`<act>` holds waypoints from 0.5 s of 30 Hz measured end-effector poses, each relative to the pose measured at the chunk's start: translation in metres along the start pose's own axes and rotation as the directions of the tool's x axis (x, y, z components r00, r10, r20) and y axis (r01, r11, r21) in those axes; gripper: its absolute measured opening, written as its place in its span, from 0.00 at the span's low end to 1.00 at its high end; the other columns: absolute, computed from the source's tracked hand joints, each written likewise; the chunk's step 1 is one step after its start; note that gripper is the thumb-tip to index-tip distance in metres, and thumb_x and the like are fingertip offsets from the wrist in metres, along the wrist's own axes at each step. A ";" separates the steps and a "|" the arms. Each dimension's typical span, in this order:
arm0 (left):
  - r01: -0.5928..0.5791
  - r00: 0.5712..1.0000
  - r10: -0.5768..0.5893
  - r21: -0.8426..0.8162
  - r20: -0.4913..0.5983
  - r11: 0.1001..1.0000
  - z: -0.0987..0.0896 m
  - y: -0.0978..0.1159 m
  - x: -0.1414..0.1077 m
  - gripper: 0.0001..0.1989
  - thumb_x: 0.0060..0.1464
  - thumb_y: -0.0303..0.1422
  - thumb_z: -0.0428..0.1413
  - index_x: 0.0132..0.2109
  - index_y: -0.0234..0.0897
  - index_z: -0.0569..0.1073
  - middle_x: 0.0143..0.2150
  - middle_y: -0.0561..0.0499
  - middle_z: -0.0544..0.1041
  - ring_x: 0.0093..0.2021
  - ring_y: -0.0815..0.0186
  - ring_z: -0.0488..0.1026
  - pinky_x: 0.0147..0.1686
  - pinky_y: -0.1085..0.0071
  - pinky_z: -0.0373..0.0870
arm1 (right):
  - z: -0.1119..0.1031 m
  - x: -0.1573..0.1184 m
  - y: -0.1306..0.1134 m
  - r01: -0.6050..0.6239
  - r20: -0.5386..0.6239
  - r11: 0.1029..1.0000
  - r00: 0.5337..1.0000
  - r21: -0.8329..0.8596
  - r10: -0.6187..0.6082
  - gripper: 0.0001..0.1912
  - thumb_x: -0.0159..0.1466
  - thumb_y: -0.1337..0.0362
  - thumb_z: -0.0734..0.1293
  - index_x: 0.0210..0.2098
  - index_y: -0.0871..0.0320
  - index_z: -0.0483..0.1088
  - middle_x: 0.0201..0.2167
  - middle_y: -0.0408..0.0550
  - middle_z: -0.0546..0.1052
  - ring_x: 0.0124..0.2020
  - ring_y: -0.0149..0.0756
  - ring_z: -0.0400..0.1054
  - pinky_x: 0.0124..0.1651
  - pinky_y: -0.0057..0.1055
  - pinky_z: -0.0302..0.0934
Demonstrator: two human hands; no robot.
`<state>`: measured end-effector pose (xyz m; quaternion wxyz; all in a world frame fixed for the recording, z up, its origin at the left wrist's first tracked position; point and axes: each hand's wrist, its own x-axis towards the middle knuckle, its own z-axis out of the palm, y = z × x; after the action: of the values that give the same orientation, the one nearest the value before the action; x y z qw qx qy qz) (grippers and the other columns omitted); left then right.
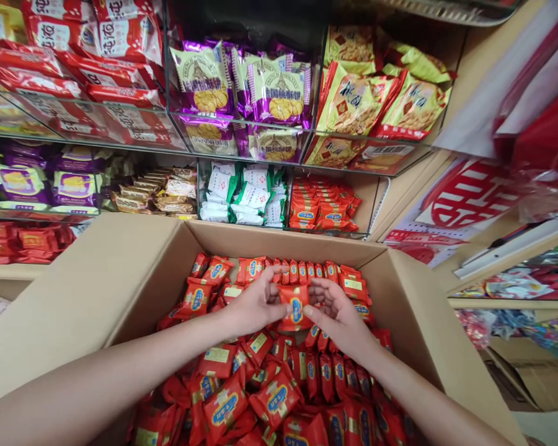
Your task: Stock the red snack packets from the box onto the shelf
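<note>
Where wooden shelves with clear fronts [368,193] hold glossy, pillow-shaped snack packs [207,77], an open, matte brown cardboard box [283,239] stands before them, filled with small, crinkled red packets [225,406], some lying loose, others in upright rows. Near its far edge, above these, the person's left hand [255,303] and right hand [339,314] together pinch one shiny, blue-labelled red packet [297,308].

Packet [294,310]: red, marked with a yellow-edged blue oval; held at both sides, oval displayed. Packets [275,397], many, likewise red: contained in box [283,240], some ranked on edge in rows, others heaped loosely.
</note>
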<state>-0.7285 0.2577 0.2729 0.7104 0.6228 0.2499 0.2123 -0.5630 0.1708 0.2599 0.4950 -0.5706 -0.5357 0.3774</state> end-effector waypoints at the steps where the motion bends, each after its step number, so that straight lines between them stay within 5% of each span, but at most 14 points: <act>1: -0.018 0.999 0.015 0.090 0.037 0.996 0.000 -0.002 -0.001 0.33 0.44 0.26 0.57 0.56 0.39 0.51 0.27 0.58 0.66 0.26 0.74 0.64 0.26 0.77 0.60 | 0.000 -0.001 -0.002 0.031 0.007 0.998 1.000 -0.053 -0.030 0.27 0.55 0.58 0.66 0.52 0.55 0.56 0.45 0.51 0.68 0.44 0.35 0.64 0.42 0.33 0.62; 5: -0.050 0.992 0.016 0.264 0.128 0.963 0.005 -0.006 -0.008 0.35 0.46 0.27 0.54 0.59 0.42 0.48 0.32 0.55 0.67 0.29 0.71 0.65 0.28 0.75 0.62 | -0.003 -0.003 -0.014 0.141 0.214 0.939 0.974 -0.313 -0.075 0.16 0.57 0.61 0.64 0.46 0.55 0.66 0.43 0.49 0.71 0.45 0.38 0.64 0.47 0.36 0.59; 7: -0.077 0.994 0.051 0.283 0.097 0.956 0.005 -0.007 -0.007 0.33 0.47 0.29 0.54 0.58 0.41 0.48 0.34 0.54 0.68 0.31 0.70 0.65 0.31 0.72 0.63 | -0.014 0.002 -0.023 0.173 0.218 0.896 0.972 -0.409 -0.088 0.12 0.58 0.62 0.62 0.41 0.55 0.68 0.40 0.48 0.73 0.43 0.37 0.65 0.47 0.36 0.58; 10: -0.102 0.994 0.106 0.259 -0.003 0.961 -0.002 -0.006 -0.002 0.28 0.48 0.30 0.53 0.55 0.40 0.52 0.38 0.51 0.68 0.34 0.70 0.65 0.36 0.69 0.63 | -0.050 0.023 -0.038 0.145 -0.068 0.831 0.974 -0.537 -0.214 0.14 0.59 0.61 0.60 0.45 0.55 0.65 0.43 0.49 0.71 0.44 0.37 0.64 0.47 0.36 0.58; 12: -0.079 0.995 0.089 0.229 -0.036 0.970 -0.008 -0.006 0.003 0.25 0.48 0.30 0.53 0.53 0.38 0.54 0.38 0.50 0.68 0.32 0.71 0.65 0.36 0.70 0.63 | -0.081 0.047 -0.048 0.073 -0.289 0.733 0.889 -0.676 -0.355 0.18 0.59 0.62 0.59 0.49 0.59 0.61 0.45 0.54 0.69 0.46 0.40 0.63 0.48 0.38 0.57; 15: -0.037 0.998 0.048 0.225 -0.044 0.974 -0.013 -0.007 0.006 0.23 0.48 0.28 0.53 0.51 0.37 0.56 0.35 0.51 0.69 0.29 0.72 0.64 0.32 0.72 0.62 | -0.116 0.084 -0.060 -0.126 -0.357 0.478 0.829 -0.869 -0.430 0.18 0.58 0.66 0.59 0.47 0.64 0.63 0.42 0.58 0.69 0.45 0.44 0.61 0.48 0.39 0.54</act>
<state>-0.7317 0.2706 0.2645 0.6245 0.6988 0.2761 0.2130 -0.4538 0.2312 0.3524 0.2996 -0.7675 -0.5418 -0.1662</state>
